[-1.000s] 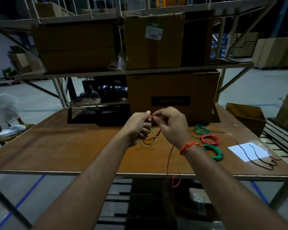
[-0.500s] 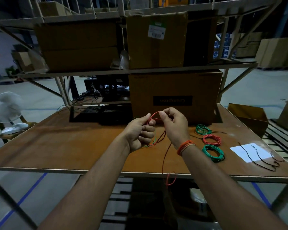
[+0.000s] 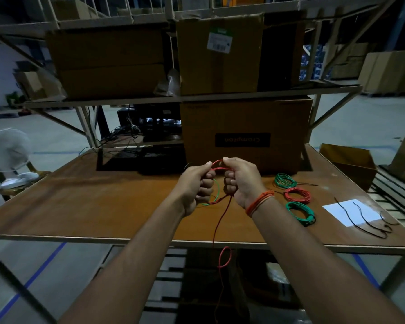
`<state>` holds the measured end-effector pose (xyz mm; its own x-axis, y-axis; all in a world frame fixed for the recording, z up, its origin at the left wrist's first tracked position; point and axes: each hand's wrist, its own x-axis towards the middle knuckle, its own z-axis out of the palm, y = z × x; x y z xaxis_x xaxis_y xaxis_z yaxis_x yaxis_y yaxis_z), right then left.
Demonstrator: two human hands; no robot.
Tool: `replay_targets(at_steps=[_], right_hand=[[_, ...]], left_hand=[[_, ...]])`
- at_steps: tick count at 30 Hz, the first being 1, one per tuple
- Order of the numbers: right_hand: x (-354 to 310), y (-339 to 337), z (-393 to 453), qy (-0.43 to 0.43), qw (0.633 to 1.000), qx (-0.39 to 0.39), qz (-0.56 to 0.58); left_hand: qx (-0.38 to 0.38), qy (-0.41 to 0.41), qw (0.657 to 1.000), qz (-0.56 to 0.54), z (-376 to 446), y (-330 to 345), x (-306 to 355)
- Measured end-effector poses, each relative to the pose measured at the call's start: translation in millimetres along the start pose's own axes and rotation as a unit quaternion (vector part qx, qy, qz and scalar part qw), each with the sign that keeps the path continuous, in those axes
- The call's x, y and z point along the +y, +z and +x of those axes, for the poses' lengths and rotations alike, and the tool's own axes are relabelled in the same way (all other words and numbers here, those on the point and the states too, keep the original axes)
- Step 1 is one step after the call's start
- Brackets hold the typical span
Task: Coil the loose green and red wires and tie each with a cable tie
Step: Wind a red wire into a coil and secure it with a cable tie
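Coiling is the step in hand: the left hand (image 3: pixel 195 183) grips a small bundle of loops, red wire (image 3: pixel 221 220) with a green wire (image 3: pixel 216 188) strand showing just beside its fingers, while the right hand (image 3: pixel 240 181) is clenched round the red wire close alongside, a short red arc bridging the two above the middle of the bench (image 3: pixel 103 202). From the right hand the loose red tail runs down and toward the near edge, its long axis near vertical, hanging past the edge and ending in a small curl below. Next, I judge, another turn must be laid onto the bundle, drawing up that tail without letting the loops spring. Three finished coils (image 3: pixel 298 195) lie to the right, and black cable ties (image 3: pixel 360 218) beyond them, partly on white paper (image 3: pixel 344 211).
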<state>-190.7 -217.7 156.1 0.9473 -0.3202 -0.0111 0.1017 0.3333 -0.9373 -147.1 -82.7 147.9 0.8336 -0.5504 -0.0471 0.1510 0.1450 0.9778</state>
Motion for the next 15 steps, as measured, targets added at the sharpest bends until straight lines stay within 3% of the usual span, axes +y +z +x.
replay_targets(at_steps=[3,7,9,11,14,15], right_hand=[[4.5,-2.2,-2.0,-0.044,0.997,-0.051,-0.022],[13.2,-14.6,-1.7,-0.093,0.969,-0.092,-0.209],[21.9,-23.0,-0.6,-0.07,0.944,-0.126,-0.297],[28.9,-32.0,-3.0,0.014,0.913,-0.166,-0.373],[41.2,-43.8,6.8,0.069,0.875,-0.109,-0.467],[45.1,-40.2,7.5,0.062,0.885,-0.064,-0.457]], left_hand=[[0.015,-0.034,0.992,-0.124,0.6,-7.2,5.3],[0.042,-0.02,0.981,-0.19,4.3,-17.0,15.7],[0.048,-0.011,0.974,-0.22,6.7,-23.8,22.4],[0.048,-0.003,0.969,-0.243,8.0,-29.5,30.0],[0.044,0.007,0.965,-0.258,9.2,-30.3,35.9],[0.039,0.009,0.965,-0.261,10.1,-27.8,36.5]])
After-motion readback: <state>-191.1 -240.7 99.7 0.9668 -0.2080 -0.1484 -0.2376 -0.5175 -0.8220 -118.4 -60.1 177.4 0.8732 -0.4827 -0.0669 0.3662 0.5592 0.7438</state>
